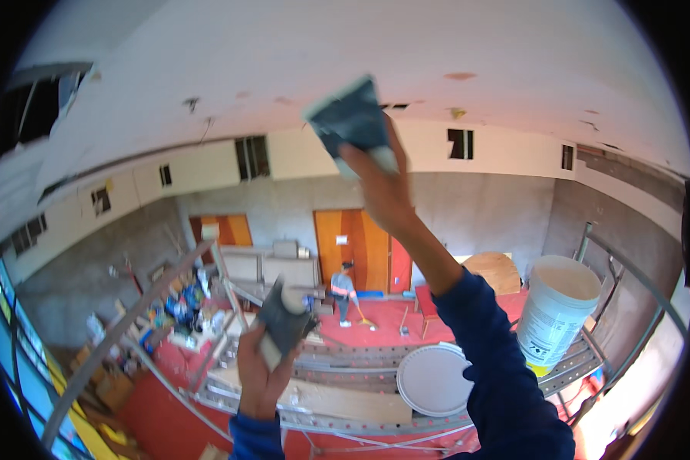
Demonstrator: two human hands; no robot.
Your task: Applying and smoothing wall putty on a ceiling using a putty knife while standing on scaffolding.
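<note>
Raised toward the white ceiling (261, 54), my right hand (383, 188) grips a wide putty knife (354, 119) with a dark blade and pale smears along its edges. Motion blurs this hand a little, and I cannot tell whether the blade touches the ceiling. Lower and to the left, my left hand (262, 376) is closed around a second putty knife (284, 318), dark grey with a pale lower part and a curved notch at its top. Both forearms wear dark blue sleeves.
Below me is a perforated metal scaffold platform (345, 360) bearing a round white lid (435, 379). A white plastic bucket (557, 307) stands at right. Metal rails (123, 330) flank both sides. On the red floor below, a person (343, 290) holds a broom-like tool; piled clutter (184, 307) lies left.
</note>
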